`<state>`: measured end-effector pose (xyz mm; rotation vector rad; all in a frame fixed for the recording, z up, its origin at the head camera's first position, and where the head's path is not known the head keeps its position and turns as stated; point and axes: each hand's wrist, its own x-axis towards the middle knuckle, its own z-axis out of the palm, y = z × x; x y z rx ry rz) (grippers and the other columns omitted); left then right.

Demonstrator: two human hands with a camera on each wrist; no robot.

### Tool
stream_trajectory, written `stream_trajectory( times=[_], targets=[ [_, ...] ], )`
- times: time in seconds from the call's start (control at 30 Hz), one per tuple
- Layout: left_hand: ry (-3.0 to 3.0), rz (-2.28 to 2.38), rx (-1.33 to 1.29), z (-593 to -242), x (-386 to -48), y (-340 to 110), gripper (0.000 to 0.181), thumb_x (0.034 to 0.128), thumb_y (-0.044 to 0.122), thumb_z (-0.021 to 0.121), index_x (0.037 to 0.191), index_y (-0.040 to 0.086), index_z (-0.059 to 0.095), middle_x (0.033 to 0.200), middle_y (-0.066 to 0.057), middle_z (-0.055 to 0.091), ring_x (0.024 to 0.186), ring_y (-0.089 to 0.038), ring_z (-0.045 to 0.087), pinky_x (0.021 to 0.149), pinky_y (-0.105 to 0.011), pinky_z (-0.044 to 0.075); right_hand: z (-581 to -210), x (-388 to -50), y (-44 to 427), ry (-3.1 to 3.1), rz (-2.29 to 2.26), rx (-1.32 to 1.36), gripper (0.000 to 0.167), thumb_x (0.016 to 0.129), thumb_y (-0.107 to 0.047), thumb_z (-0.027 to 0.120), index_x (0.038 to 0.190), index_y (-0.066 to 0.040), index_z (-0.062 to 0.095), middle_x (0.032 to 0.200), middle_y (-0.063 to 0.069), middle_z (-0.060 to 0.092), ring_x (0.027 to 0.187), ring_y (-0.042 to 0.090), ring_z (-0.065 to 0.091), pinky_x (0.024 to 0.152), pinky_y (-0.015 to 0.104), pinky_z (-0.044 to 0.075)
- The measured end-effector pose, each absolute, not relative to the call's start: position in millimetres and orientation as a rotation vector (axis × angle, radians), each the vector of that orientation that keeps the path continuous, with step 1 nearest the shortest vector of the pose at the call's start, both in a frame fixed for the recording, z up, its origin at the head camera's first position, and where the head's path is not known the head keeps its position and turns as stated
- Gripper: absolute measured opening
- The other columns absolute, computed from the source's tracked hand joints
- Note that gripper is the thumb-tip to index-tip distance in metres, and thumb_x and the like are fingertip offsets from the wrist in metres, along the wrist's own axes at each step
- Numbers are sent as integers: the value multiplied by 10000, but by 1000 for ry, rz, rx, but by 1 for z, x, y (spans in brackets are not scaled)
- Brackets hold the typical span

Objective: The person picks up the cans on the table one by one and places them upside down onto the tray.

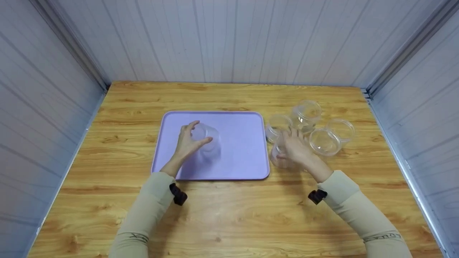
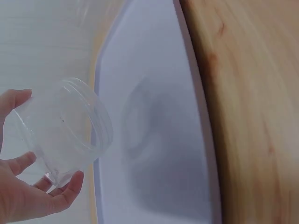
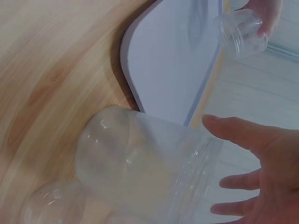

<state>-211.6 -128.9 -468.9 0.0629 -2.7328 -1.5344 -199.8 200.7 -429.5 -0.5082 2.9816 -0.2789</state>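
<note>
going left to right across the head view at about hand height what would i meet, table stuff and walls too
Left wall → purple tray's left rim → left hand → clear jar it holds → tray's right rim → right hand → rightmost clear container → right wall

Head: high, forward-down over tabletop (image 1: pixel 229 215)
Left wrist: close, across tray (image 2: pixel 154 51)
Right wrist: close, tray's near-right corner
All share: tray, left-held jar (image 2: pixel 60 123)

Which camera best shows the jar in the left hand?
The left wrist view: the jar is large, its shape plain. Head view: small, faint, over the tray. Right wrist view: small, near the upper-right corner.
</note>
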Motion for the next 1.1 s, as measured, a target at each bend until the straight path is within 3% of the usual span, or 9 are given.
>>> stream_trajectory(
  times=[0.23,0.57,0.73,0.87,0.97,1.1],
  targets=[
    [-2809,-1420,35,-464,-223,-143,767,703,323,722,1324,43,370,1231,-216,360,1124,-333,365,936,-448,321,-429,-206,203,2891,-338,-479,840,704,-280,740,1341,21,281,1312,342,253,1105,518,312,883,609,294],
    [-2909,-1282,85,-461,-237,-156,788,712,342,705,1347,50,340,1229,-211,332,1118,-352,324,888,-458,353,-427,-213,202,2786,-290,-471,918,659,-273,769,1369,4,255,1385,341,83,1149,571,237,883,674,211],
    [-2948,-1216,123,-460,-244,-162,791,712,333,708,1352,53,336,1247,-227,312,1137,-377,309,891,-483,352,-427,-214,203,2795,-278,-494,926,646,-266,780,1355,27,260,1364,368,94,1119,575,276,862,632,300],
    [-2965,-1153,140,-462,-250,-168,780,720,323,703,1352,48,338,1273,-256,290,1143,-388,314,873,-488,372,-429,-216,204,2829,-286,-564,924,618,-264,797,1337,31,297,1320,366,207,1089,551,335,843,579,367],
    [-2967,-1124,164,-464,-253,-171,772,725,312,704,1352,48,340,1296,-267,271,1162,-391,304,881,-486,371,-431,-217,205,2855,-307,-616,914,596,-266,809,1324,17,334,1267,338,292,1077,522,366,833,552,391],
    [-2978,-1092,182,-466,-256,-175,774,728,300,703,1355,41,332,1321,-277,241,1188,-405,267,899,-491,355,-431,-217,206,2863,-345,-632,907,584,-263,817,1321,-8,353,1258,306,289,1070,505,379,827,534,404]
  ],
)
